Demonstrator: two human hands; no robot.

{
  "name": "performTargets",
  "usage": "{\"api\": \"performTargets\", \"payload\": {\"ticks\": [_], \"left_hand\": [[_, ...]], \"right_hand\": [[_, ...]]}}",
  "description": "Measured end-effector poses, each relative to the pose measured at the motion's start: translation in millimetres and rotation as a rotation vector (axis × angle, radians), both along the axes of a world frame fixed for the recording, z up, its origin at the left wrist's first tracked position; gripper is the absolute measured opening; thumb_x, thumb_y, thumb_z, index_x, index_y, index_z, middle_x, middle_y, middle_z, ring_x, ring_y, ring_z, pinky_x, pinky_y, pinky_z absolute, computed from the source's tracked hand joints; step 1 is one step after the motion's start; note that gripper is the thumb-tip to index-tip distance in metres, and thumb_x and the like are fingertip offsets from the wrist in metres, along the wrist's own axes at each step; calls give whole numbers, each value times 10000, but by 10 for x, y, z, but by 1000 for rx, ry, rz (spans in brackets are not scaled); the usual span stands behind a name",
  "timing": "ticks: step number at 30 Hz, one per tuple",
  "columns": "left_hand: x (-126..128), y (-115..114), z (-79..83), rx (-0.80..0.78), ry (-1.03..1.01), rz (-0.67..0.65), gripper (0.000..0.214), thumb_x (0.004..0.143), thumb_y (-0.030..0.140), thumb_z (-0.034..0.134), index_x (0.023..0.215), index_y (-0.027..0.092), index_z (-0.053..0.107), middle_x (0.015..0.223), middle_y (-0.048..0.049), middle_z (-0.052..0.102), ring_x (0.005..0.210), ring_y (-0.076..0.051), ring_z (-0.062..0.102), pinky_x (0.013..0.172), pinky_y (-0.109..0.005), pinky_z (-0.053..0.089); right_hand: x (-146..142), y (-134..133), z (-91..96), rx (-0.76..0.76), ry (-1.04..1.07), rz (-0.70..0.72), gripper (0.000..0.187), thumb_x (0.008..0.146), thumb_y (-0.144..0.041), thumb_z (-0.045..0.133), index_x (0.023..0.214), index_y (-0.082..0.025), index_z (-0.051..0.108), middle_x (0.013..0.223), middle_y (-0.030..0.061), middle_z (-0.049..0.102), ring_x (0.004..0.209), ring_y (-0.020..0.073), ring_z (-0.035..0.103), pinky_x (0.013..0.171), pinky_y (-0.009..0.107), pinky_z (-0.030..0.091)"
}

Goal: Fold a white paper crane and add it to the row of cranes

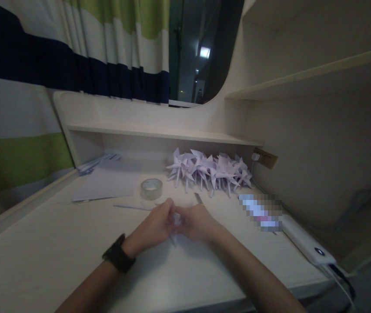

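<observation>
My left hand (155, 224), with a black watch (119, 254) on its wrist, meets my right hand (200, 222) above the middle of the desk. The fingers of both are closed in a pinch around a small piece of white paper (173, 240). Mostly hidden by my fingers and blurred, its exact shape cannot be made out. Just beyond my left hand lies a thin rolled paper stick (129, 206). A roll of clear tape (151, 189) rests behind that. Past my right hand, the blade of a cutter (198, 198) sticks out.
Several white paper pinwheels (209, 169) are heaped at the back under the shelf (159, 131). White sheets (110, 178) lie back left. On the right are a phone with a blurred-out screen (260, 213) and a white power strip (305, 239) with cables.
</observation>
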State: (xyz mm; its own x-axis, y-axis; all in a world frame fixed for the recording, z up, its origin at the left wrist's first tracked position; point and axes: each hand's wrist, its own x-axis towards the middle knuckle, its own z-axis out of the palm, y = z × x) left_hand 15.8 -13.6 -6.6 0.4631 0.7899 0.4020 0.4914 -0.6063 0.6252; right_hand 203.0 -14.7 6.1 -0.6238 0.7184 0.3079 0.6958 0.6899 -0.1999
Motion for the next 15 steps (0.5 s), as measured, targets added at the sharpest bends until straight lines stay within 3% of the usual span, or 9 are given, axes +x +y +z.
{"api": "performTargets", "payload": {"ticks": [2,7,12,15], "left_hand": [[10,-22,24,21,-1,4,236,656,103,561,788,214,400,722,17,565,643,-155,522,558,-253,306],[21,-51,85,52,-30,57,174,683,106,509,749,216,391,662,24,538,598,-142,494,553,-258,305],[-12,-18,104,46,-50,108,152,691,130,511,742,218,398,607,46,508,555,-134,471,525,-249,293],[-23,3,94,65,-86,91,153,691,137,532,740,215,409,636,38,532,581,-137,495,543,-248,324]], "right_hand": [[-4,-6,0,2,6,4,415,777,-398,657,1164,-265,588,742,5,718,646,178,643,573,249,315],[-4,-2,4,-34,45,4,740,748,-390,695,1401,-274,366,718,-6,722,632,174,652,594,246,350],[0,11,-1,-15,34,9,449,774,-387,676,1205,-289,593,686,0,718,640,172,657,591,247,341],[-2,8,0,-15,27,-2,372,777,-388,675,1131,-282,628,699,-4,719,666,173,661,602,242,344]]}}
